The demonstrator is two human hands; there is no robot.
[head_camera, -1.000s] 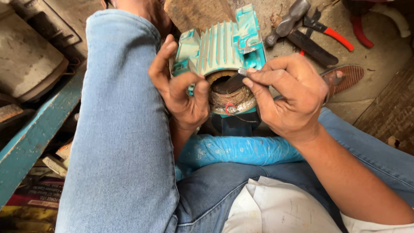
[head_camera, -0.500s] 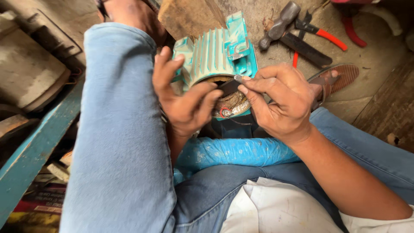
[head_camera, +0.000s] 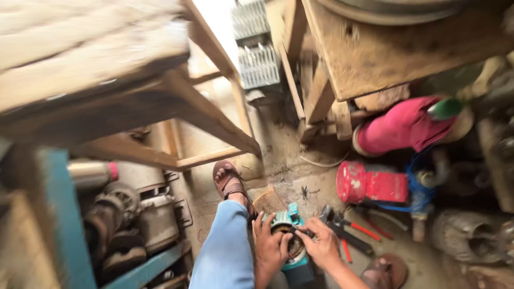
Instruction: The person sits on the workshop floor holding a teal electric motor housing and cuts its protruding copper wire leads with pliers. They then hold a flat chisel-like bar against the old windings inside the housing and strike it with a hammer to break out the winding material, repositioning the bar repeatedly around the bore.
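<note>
Low in our view, our left hand and right hand grip the teal motor, hiding its opening; surroundings blur.

- Daylight comes from the upper middle, where a washed-out white patch glares above the finned grey casing.
- The floor below that casing is evenly lit and sandy pale.
- Left of the casing, the wooden bench is smeared by heavy motion blur, its underside in deep shadow.
- Far right of the casing, the corner turns dim and soft.
- Straight edges bow outward near the frame borders.
</note>
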